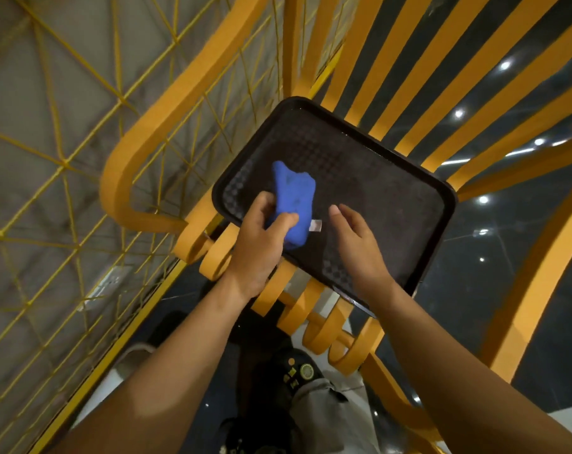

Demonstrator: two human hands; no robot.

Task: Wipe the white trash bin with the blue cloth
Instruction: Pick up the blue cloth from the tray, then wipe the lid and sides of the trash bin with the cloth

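A crumpled blue cloth [294, 198] with a small white tag lies on a black textured tray [376, 178] that rests on an orange slatted bench. My left hand [261, 237] grips the near end of the cloth. My right hand [356, 244] hovers just right of the cloth over the tray, fingers spread and holding nothing. No white trash bin is in view.
The orange bench slats [419, 103] run away to the upper right, with curled ends [212, 257] below the tray. A yellow wire mesh fence [65, 165] fills the left. Dark glossy floor [524, 224] lies to the right. My trouser leg and shoe [297, 375] show below.
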